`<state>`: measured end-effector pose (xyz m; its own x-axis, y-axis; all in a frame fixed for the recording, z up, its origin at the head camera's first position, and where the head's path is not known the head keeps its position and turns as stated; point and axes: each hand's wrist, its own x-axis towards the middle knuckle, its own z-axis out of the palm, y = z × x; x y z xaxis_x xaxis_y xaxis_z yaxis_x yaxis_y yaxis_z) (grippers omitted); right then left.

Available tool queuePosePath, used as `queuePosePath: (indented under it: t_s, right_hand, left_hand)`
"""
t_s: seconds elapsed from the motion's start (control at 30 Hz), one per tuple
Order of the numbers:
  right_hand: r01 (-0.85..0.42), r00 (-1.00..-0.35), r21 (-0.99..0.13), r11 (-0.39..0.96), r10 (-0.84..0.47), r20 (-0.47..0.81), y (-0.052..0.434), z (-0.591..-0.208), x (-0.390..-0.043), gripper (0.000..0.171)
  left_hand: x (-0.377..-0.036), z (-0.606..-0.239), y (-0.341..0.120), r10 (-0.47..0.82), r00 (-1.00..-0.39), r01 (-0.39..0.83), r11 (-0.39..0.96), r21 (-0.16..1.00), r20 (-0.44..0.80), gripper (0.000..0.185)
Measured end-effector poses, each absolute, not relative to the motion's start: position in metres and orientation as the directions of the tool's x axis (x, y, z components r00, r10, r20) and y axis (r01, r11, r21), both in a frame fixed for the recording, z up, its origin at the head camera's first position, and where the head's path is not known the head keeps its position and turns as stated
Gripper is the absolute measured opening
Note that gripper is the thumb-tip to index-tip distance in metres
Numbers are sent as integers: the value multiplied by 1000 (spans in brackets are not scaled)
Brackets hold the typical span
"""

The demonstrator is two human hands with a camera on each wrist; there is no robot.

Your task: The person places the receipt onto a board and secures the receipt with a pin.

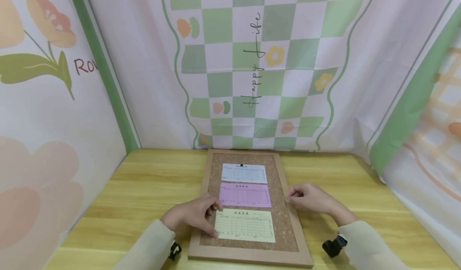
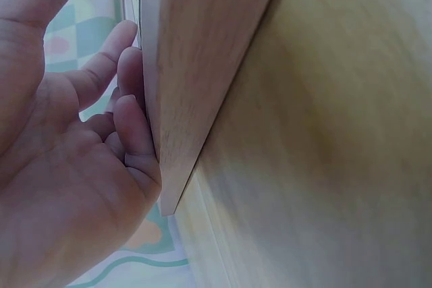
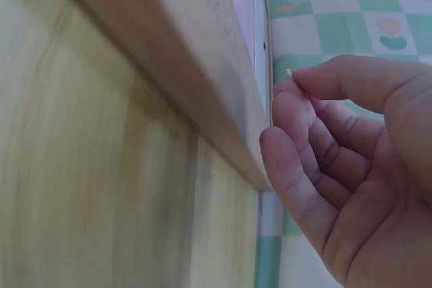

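A cork board [image 1: 250,246] in a wooden frame lies on the table with three printed slips in a column. The top slip [image 1: 244,174] is white, with a black pin [image 1: 241,165] at its upper edge. Below it are a pink slip [image 1: 245,195] and a yellow slip [image 1: 245,226]. My left hand [image 1: 194,214] rests at the yellow slip's left side, thumb near its lower corner and index finger near the upper one. Beside the frame's right edge, my right hand [image 1: 311,199] pinches a tiny pale thing [image 3: 289,73] between thumb and index finger; its kind is mostly hidden.
The wooden table [image 1: 155,186] extends on both sides of the board. Behind the board hangs a green-and-white checked curtain [image 1: 248,81], with more printed cloth on the left and right. Each wrist wears a black strapped device [image 1: 335,246].
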<state>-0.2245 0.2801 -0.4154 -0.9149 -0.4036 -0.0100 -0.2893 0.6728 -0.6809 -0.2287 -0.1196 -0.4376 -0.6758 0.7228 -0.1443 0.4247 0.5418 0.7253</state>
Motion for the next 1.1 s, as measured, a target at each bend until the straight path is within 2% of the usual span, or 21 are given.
queuePosePath:
  t_s: [0.33,1.1]
  right_hand:
    - [-364,-870,-676,640,-492,3,246,-412,-229,9]
    - [-391,-792,-726,566,-609,-47,195,-418,-234,8]
  left_hand:
    - [-229,-438,-119,727,-671,427,541,725,-147,60]
    - [-230,-440,-120,730,-666,410,531,742,-154,59]
